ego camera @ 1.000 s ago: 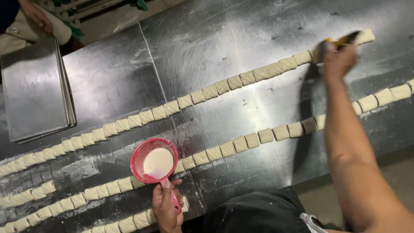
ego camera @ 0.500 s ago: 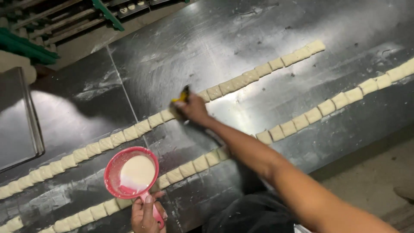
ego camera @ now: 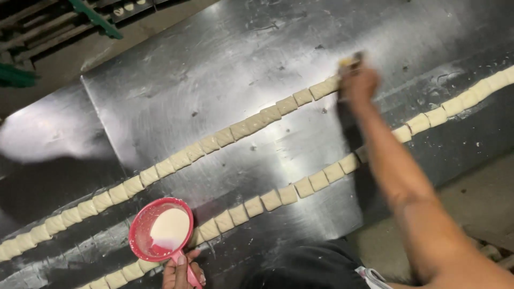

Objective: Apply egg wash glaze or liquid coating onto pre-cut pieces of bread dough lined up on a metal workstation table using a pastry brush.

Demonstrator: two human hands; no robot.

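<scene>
Step in hand, as judged: brushing white wash onto far row of dough pieces [ego camera: 214, 142]
Right hand [ego camera: 357, 84] at right end of far row, fingers clenched round small brush [ego camera: 350, 59], blurred, bristles near last pieces
Left hand [ego camera: 181, 270] at near edge, fingers gripping handle of pink scoop [ego camera: 160, 230] with white liquid, hovering over near row [ego camera: 300, 187]
Both rows run diagonally across steel counter [ego camera: 225, 64]
Next likely needs brush brought to scoop for reload, light strokes so pieces keep line
</scene>
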